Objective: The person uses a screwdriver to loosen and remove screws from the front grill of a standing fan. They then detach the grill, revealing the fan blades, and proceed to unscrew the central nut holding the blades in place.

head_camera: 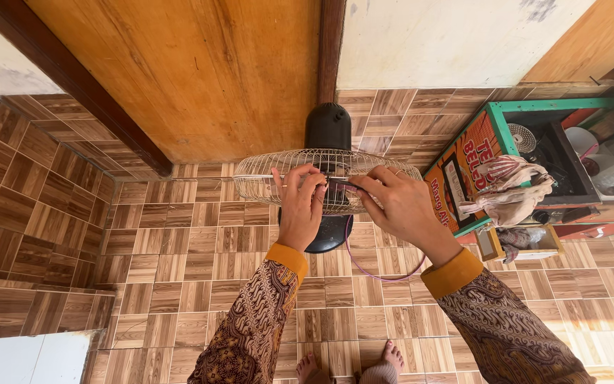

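Standing on the tiled floor [179, 299], the fan's round wire guard [278, 186] is pinched at its top rim by the left hand [300, 206] and right hand [399, 206], fingers closed. Blades are hidden; the black motor housing [327, 126] shows behind. A purple cord [385, 274] trails below; a green-edged cabinet [506, 128] stands nearby.

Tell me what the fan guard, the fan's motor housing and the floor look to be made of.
Fan guard: thin metal wire, pale cream coating; fine ribs you can see through.
Motor housing: likely black plastic, smooth with a soft sheen.
Floor: glazed ceramic tile printed as brown wood parquet; grout lines show.
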